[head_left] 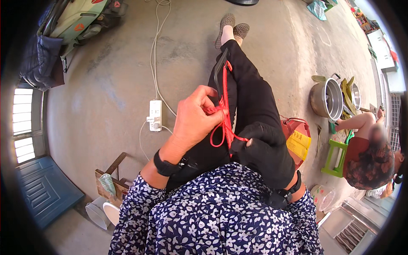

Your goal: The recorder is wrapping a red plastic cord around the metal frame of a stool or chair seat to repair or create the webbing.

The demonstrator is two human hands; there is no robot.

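My left hand (pixel 194 120) is bare and pinches a red cord (pixel 224 123) above my lap. The cord is wound around a dark flat tool (pixel 220 75) that stands up along my black trouser leg. A loop of the cord hangs down between both hands. My right hand (pixel 264 149) wears a black glove and grips the lower end of the cord and tool. A black band sits on each wrist. I am seated, legs stretched out, feet in patterned shoes (pixel 233 29).
A white power strip (pixel 155 115) with a cable lies on the concrete floor to my left. A red bag (pixel 297 140) sits at my right. Further right, a person (pixel 367 157) crouches by a green stool (pixel 335 158) and metal pots (pixel 328 98). A wooden stool (pixel 114 177) and white bowls (pixel 104 212) are lower left.
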